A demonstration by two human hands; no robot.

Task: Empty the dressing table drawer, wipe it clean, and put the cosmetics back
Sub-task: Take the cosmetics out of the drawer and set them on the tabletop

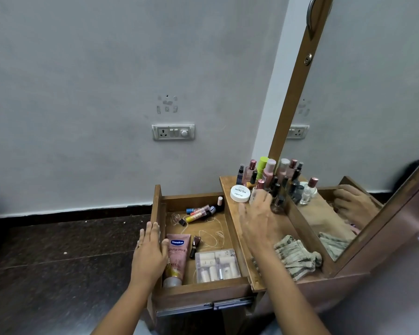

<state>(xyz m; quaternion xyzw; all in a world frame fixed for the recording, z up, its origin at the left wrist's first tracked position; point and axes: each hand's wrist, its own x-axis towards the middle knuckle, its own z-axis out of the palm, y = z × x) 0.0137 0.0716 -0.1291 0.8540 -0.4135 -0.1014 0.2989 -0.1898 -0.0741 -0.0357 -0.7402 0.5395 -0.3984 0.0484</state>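
Note:
The wooden drawer [158, 209] stands pulled out beside the dressing table top [291, 226]. In it lie a pink Vaseline tube [177, 256], a dark nail polish [195, 245], a clear plastic box of small bottles [217, 264] and several lip products [200, 212] at the far end. My left hand [148, 252] rests flat on the drawer's outer wall, thumb against the tube. My right hand [257, 213], blurred, hovers over the table top with relaxed fingers beside a clear rose-capped bottle [258, 187]. A patterned cloth [296, 257] lies on the table.
Several bottles [266, 169] and a white round jar [240, 193] crowd the table's far end against the mirror [361, 117]. A wall socket [173, 132] sits above the drawer. Dark floor [58, 262] lies to the left.

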